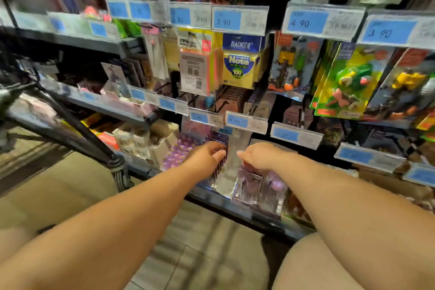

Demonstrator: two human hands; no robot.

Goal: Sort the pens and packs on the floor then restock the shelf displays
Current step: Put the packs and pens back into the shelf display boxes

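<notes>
Restocking, it seemed: under the 4.90 price tag [246, 122], left hand [208, 154] gripped purple packs [217, 140], right hand [257, 156] grasp unclear, next hanging them squarely.

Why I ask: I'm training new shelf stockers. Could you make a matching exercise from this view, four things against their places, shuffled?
Things:
1 BAOKE sticky note pack
2 left hand
3 right hand
4 green toy pack

Places:
A on the dark purple packs
B next to the yellow toy pack
C below the 2 90 price tag
D over the clear display box

Pairs: 1-C; 2-A; 3-D; 4-B
</notes>
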